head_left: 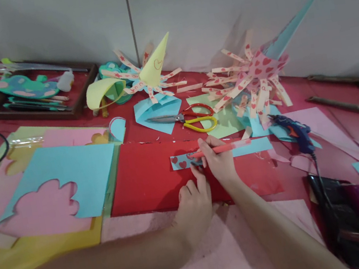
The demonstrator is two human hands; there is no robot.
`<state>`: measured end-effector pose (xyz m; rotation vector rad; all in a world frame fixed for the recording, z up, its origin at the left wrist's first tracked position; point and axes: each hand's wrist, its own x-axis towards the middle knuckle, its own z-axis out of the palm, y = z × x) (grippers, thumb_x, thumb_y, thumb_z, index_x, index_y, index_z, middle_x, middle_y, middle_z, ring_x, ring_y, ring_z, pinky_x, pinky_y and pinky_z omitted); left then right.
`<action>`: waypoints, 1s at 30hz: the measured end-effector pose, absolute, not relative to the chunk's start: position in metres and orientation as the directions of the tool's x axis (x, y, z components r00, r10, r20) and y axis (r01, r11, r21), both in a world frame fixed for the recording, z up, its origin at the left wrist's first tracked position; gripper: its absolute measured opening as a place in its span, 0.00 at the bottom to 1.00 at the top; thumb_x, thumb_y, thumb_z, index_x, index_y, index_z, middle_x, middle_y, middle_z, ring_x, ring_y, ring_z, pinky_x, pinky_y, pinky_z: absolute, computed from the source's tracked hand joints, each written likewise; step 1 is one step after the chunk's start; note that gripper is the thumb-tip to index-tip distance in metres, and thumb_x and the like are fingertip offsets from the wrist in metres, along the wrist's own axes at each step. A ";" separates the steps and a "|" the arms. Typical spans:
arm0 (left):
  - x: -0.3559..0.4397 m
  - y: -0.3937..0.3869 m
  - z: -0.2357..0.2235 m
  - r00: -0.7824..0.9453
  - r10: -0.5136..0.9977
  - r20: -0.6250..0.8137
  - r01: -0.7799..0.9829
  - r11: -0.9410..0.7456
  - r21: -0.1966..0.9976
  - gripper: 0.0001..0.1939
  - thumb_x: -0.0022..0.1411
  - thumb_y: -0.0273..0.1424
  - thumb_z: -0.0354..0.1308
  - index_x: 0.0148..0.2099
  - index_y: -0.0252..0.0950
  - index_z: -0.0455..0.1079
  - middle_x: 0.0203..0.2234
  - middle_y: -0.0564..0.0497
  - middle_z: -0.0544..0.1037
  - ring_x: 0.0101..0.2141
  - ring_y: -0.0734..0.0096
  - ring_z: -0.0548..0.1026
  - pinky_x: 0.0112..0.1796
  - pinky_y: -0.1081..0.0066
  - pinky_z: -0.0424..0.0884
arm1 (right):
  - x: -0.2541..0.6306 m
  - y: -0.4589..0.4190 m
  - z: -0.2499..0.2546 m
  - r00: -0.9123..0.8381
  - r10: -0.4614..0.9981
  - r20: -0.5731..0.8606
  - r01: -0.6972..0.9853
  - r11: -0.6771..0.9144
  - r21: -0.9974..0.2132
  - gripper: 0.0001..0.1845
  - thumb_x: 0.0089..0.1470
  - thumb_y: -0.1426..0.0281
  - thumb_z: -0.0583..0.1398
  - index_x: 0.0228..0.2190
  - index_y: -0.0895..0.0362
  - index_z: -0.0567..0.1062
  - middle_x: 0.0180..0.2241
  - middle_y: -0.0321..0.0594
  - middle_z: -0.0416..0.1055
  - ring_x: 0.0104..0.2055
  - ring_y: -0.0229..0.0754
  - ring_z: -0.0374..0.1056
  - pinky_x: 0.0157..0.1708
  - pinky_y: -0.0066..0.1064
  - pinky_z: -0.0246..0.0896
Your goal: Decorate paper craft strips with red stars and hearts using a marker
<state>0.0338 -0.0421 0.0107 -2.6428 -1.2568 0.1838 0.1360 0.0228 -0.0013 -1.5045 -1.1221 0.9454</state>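
A narrow blue paper strip [254,146] lies across a red board [145,177], with red hearts drawn at its left end. My right hand [219,162] grips a red pen [222,148], its tip at the strip just past those hearts. Beside it, my left hand [194,199] has its fingers bent, pressing the strip down with a fingertip; part of the strip is hidden beneath both hands. Behind the board, scissors [183,117] with one red and one yellow handle rest on folded blue paper [155,106].
A yellow paper cone [156,64] and a pink heart-patterned piece [263,66] stand by the wall. Right of the board lie a blue glue gun [295,132] and a black case [340,217]. Cut coloured sheets [90,164] spread left, below a dark wooden tray [76,111].
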 end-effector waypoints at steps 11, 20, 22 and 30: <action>0.034 -0.043 0.009 0.630 0.776 -0.012 0.752 -0.614 -0.241 0.29 0.58 0.43 0.50 0.53 0.24 0.64 0.51 0.32 0.67 0.26 0.69 0.69 0.24 0.69 0.66 | 0.137 0.022 -0.003 0.245 0.969 0.018 0.244 -0.044 -0.969 0.20 0.53 0.64 0.55 0.15 0.54 0.55 0.10 0.25 0.53 0.14 0.31 0.55 0.18 0.23 0.54; 0.033 -0.042 0.012 0.625 0.778 -0.056 0.758 -0.623 -0.197 0.27 0.59 0.42 0.50 0.52 0.25 0.64 0.52 0.32 0.66 0.26 0.70 0.69 0.24 0.69 0.65 | 0.136 0.023 -0.003 0.248 0.969 -0.020 0.201 -0.072 -0.977 0.20 0.52 0.60 0.55 0.15 0.54 0.56 0.09 0.27 0.56 0.18 0.34 0.64 0.20 0.24 0.59; 0.033 -0.042 0.011 0.620 0.782 -0.062 0.765 -0.621 -0.171 0.26 0.58 0.41 0.51 0.52 0.25 0.64 0.52 0.32 0.66 0.26 0.70 0.69 0.25 0.69 0.65 | 0.136 0.023 -0.004 0.250 0.968 -0.019 0.220 -0.076 -0.973 0.21 0.52 0.60 0.55 0.15 0.54 0.56 0.10 0.27 0.57 0.18 0.34 0.64 0.20 0.23 0.59; 0.034 -0.042 0.011 0.624 0.778 -0.066 0.759 -0.624 -0.185 0.27 0.58 0.40 0.51 0.52 0.25 0.64 0.52 0.31 0.66 0.27 0.70 0.70 0.24 0.69 0.66 | 0.135 0.022 -0.002 0.265 0.964 0.001 0.269 -0.073 -0.961 0.20 0.53 0.61 0.53 0.16 0.54 0.54 0.10 0.26 0.54 0.17 0.33 0.63 0.18 0.23 0.57</action>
